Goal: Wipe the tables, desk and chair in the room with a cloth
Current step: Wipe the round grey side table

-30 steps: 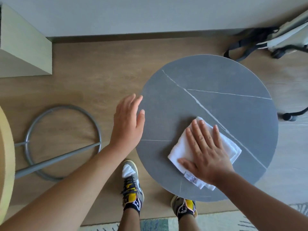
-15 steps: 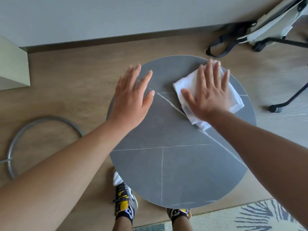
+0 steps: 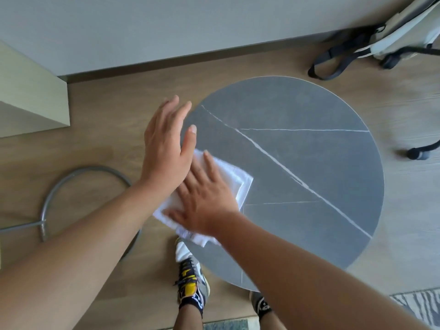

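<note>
A round grey table (image 3: 309,163) with white veins fills the middle of the view. A folded white cloth (image 3: 240,184) lies at the table's near left edge, partly hanging over the rim. My right hand (image 3: 207,201) presses flat on the cloth with straight, spread fingers. My left hand (image 3: 166,146) is open above the table's left rim, fingers straight, overlapping the fingertips of my right hand and part of the cloth.
A grey metal ring base (image 3: 85,194) of another piece of furniture lies on the wooden floor at left. A pale cabinet corner (image 3: 31,101) stands at far left. A chair with black straps and legs (image 3: 390,44) is at upper right. A patterned rug edge (image 3: 419,306) lies at lower right.
My right hand has swept the cloth from the table's far side back to its near left edge. My left hand has shifted off the tabletop toward the left rim.
</note>
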A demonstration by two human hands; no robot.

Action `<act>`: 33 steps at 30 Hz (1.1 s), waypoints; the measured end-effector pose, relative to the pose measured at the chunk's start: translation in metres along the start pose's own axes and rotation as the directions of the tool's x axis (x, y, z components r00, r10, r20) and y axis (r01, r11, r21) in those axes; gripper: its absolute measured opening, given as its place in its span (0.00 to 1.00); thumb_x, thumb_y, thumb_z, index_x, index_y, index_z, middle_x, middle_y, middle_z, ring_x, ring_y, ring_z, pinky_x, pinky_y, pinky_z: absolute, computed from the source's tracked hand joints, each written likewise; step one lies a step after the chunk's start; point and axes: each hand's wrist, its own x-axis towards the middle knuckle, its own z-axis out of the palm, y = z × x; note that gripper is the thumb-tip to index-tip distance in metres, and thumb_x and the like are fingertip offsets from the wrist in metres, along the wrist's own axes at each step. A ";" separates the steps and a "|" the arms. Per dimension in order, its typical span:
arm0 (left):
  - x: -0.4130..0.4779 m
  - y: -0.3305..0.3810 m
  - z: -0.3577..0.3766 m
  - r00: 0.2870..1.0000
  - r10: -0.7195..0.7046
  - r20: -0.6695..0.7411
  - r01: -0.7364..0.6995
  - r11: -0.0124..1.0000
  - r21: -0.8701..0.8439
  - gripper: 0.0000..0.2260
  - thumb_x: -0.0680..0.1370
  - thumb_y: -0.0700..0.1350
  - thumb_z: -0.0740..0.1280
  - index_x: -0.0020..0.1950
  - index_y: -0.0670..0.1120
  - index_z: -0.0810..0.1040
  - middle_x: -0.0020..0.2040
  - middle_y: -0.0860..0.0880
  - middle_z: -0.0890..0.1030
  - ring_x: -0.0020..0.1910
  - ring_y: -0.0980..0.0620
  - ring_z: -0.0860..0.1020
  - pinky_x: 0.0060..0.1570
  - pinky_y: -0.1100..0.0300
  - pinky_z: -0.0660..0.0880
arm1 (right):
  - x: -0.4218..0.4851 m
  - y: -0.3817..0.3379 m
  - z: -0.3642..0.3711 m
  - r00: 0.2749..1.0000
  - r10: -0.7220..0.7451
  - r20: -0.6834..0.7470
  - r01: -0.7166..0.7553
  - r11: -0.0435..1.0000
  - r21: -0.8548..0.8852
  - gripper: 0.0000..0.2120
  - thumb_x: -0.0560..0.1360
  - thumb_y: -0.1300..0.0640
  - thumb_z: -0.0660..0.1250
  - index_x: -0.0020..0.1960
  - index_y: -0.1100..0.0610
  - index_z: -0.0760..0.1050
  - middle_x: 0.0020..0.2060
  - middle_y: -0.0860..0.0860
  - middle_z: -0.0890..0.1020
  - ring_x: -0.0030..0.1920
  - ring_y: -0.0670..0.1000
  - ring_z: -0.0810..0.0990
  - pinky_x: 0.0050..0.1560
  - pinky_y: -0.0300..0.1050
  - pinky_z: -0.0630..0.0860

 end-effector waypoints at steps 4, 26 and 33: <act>-0.017 0.010 0.005 0.999 0.005 0.036 -0.005 1.000 0.003 0.20 0.83 0.47 0.59 0.74 0.42 0.71 0.75 0.41 0.69 0.77 0.42 0.64 0.74 0.42 0.63 | -0.072 -0.024 0.029 0.998 -0.055 -0.011 0.055 0.998 -0.013 0.43 0.80 0.31 0.46 0.83 0.58 0.42 0.82 0.56 0.39 0.81 0.57 0.32 0.79 0.63 0.34; -0.028 0.184 0.102 0.960 0.189 0.206 -0.185 0.982 -0.039 0.21 0.83 0.48 0.58 0.75 0.43 0.70 0.76 0.41 0.68 0.78 0.42 0.63 0.74 0.44 0.62 | -0.249 0.171 0.043 0.825 0.517 -0.227 -0.494 0.856 0.151 0.43 0.80 0.31 0.52 0.82 0.60 0.55 0.82 0.57 0.53 0.82 0.59 0.47 0.79 0.66 0.49; -0.010 0.164 0.094 0.975 0.163 0.149 -0.158 0.986 -0.049 0.21 0.83 0.47 0.58 0.75 0.43 0.69 0.77 0.42 0.67 0.78 0.43 0.62 0.74 0.44 0.62 | -0.171 0.250 -0.004 0.691 0.708 -0.146 -0.642 0.694 0.326 0.43 0.80 0.31 0.51 0.83 0.58 0.45 0.82 0.56 0.49 0.80 0.60 0.53 0.76 0.56 0.60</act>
